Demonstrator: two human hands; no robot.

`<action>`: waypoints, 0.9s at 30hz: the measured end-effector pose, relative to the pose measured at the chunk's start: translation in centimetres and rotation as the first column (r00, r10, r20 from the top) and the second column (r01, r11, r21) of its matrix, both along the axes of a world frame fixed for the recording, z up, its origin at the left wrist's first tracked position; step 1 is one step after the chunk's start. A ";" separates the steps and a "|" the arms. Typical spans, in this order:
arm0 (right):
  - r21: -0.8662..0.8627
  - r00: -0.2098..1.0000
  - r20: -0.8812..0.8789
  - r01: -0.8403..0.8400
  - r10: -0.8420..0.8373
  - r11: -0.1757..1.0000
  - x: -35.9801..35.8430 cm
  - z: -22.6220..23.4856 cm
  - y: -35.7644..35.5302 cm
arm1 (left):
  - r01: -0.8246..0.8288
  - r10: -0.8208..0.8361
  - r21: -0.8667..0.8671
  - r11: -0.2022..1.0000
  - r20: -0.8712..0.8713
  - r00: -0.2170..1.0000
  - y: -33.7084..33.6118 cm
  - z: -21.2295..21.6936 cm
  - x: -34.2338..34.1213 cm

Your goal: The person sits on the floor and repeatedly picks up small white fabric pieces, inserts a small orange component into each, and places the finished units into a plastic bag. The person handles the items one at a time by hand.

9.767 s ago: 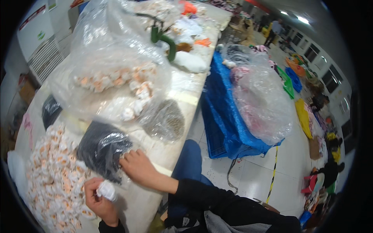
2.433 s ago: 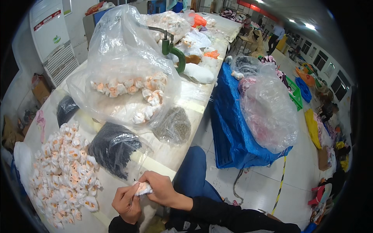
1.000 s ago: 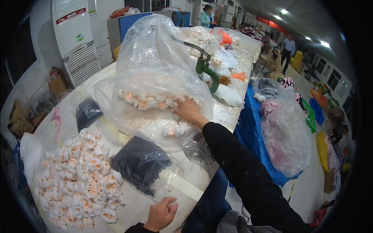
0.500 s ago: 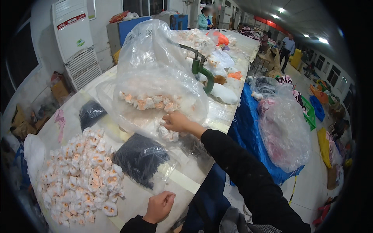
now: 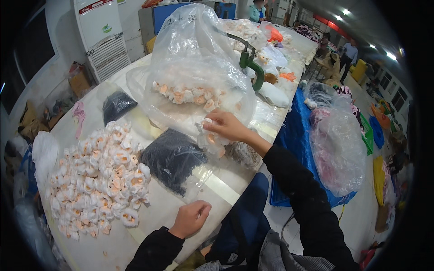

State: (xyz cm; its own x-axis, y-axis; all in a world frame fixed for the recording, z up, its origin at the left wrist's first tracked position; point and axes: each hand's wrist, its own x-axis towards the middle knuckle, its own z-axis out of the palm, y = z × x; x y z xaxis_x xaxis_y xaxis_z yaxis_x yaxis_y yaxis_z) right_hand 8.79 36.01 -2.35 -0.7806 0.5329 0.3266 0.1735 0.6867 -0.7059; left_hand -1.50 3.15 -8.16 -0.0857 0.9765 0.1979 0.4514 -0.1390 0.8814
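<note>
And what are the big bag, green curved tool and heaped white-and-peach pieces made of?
Big bag: thin, glossy plastic film, see-through and creased. Green curved tool: probably painted metal, given its smooth, solid look. White-and-peach pieces: seemingly plush fabric, matte and fuzzy-edged.

I have the plush pile (image 5: 101, 180) along the table's (image 5: 156, 210) left edge, granule bag (image 5: 174, 158) right of it, larger bag (image 5: 192, 56) behind that, tarp-lined crate (image 5: 296, 131) past the right edge.
</note>
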 end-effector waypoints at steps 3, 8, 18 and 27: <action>-0.077 0.997 -0.077 0.018 -0.024 0.997 0.6 1.3 -1.4 | 0.005 -0.005 0.013 1.000 0.012 1.000 0.1 -0.3 0.0; 0.315 0.973 -0.222 0.136 -0.067 0.939 2.1 1.9 -2.2 | 0.013 -0.012 -0.017 1.000 0.018 1.000 0.1 -0.1 0.0; 0.419 0.931 -0.254 0.351 -0.263 0.837 3.9 1.3 -5.5 | 0.018 -0.015 -0.046 0.999 0.055 0.998 -0.1 -0.2 -0.3; 0.204 0.921 -0.146 0.385 -0.360 0.900 4.0 1.0 -5.5 | 0.017 -0.016 -0.020 1.000 0.055 0.998 0.0 -0.2 -0.2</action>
State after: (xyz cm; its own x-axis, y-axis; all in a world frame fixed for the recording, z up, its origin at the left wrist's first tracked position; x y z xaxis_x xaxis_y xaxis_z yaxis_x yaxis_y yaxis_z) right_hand 12.79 30.55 -1.34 -0.4952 0.6816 0.5388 0.3828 0.7279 -0.5689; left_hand -1.70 3.16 -8.41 -0.0797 0.9817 0.1731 0.4000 -0.1276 0.9076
